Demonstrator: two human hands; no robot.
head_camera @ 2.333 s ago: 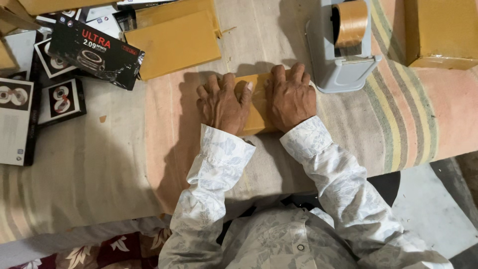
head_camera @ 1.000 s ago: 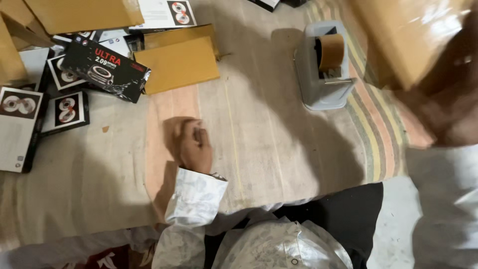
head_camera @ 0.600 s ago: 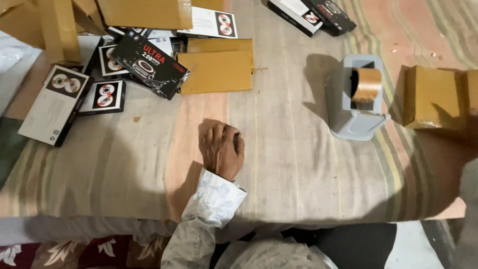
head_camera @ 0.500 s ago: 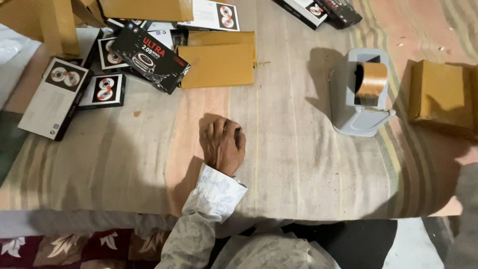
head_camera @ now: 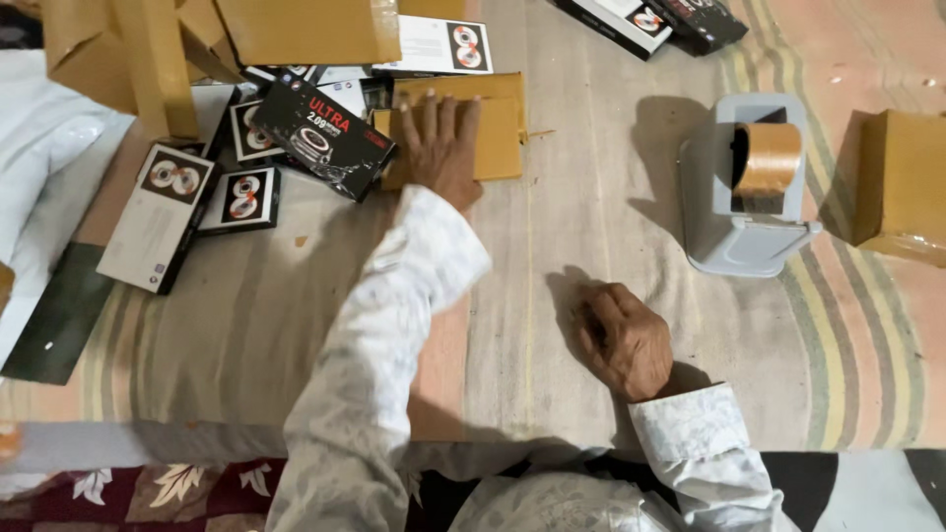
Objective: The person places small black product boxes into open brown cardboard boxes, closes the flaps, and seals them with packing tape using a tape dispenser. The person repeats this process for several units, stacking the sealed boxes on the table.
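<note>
**Left hand out on the brown envelope**

Since half a second ago my left hand has left the spot in front of me and stretched forward, while my right has come down onto the cloth.

Fingers of my left hand [head_camera: 440,148] lie flat and slightly spread, pressing on the brown envelope [head_camera: 498,128]. It lies straight ahead of that hand, long axis running left to right, at the far side of the striped mat [head_camera: 246,335]. My left hand is on it; my right hand [head_camera: 623,340] is well apart, curled loosely with the fingers tucked under, holding nothing I can see.

Just left of the envelope a black carton [head_camera: 325,133] overlaps its edge and would catch if the envelope slid that way. Beyond it lie white cartons [head_camera: 158,217]. To the right stands a grey tape dispenser [head_camera: 744,187], then a brown parcel [head_camera: 902,182].
</note>
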